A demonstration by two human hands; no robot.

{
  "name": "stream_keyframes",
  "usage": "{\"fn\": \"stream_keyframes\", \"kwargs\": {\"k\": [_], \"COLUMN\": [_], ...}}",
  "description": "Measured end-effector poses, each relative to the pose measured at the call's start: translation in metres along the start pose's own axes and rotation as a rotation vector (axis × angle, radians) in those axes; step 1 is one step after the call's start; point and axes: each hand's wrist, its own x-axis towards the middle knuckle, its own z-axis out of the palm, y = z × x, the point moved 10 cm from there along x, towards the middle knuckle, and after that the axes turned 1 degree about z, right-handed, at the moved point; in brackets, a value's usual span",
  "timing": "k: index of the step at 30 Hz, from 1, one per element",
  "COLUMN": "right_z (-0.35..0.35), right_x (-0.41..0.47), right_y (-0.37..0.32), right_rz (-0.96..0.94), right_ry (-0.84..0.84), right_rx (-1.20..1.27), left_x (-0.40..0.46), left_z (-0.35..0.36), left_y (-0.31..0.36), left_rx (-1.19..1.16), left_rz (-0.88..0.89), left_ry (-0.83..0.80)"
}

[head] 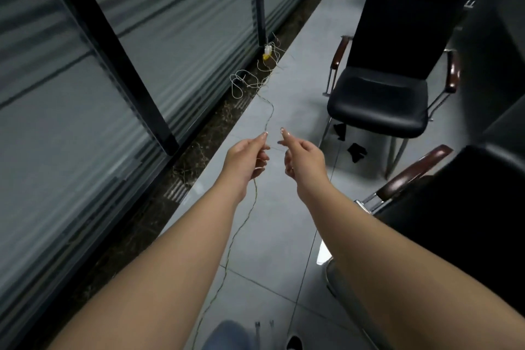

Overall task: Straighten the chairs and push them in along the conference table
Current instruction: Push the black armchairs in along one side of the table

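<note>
Between glass wall (pixel 85 65) and chairs (pixel 377 102), left hand (pixel 245 158) pinching wire (pixel 241 224)

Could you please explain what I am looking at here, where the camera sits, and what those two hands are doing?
The camera is worn on a person's head, looking forward and down, so both bare arms reach into view. The left hand pinches a thin wire that trails across the grey floor to a tangle beside the glass partition. The right hand hovers close by; whether it touches the wire is unclear. On the right stand two black chairs, the far chair and the near chair; neither is touched.
</note>
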Motion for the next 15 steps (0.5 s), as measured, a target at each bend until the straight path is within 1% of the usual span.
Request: {"fn": "stream_keyframes", "kwargs": {"k": [2,5,7,11,13,15], "right_z": [-0.003,-0.022,-0.046,-0.076,-0.093,-0.108], "right_x": [0.025,0.066,0.097,0.145,0.162,0.172], "right_y": [-0.009,-0.022,-0.03,-0.045,-0.053,-0.061], "right_rz": [-0.008,-0.016,-0.037,-0.055,-0.038,-0.037], "right_ry": [0.021,0.127,0.25,0.433,0.571,0.662], "right_rx": [0.008,-0.01,0.029,0.084,0.127,0.155], "left_x": [0.031,0.079,0.115,0.172,0.199,0.215], "left_z": [0.016,0.047,0.083,0.139,0.171,0.194], "left_y": [0.005,0.014,0.022,0.037,0.042,0.047], "left_rx": [0.031,0.08,0.148,0.204,0.271,0.283], "left_rz": [-0.011,-0.01,-0.004,0.001,-0.022,-0.042], "left_ry": [-0.037,-0.114,-0.215,-0.388,-0.505,-0.57]}}
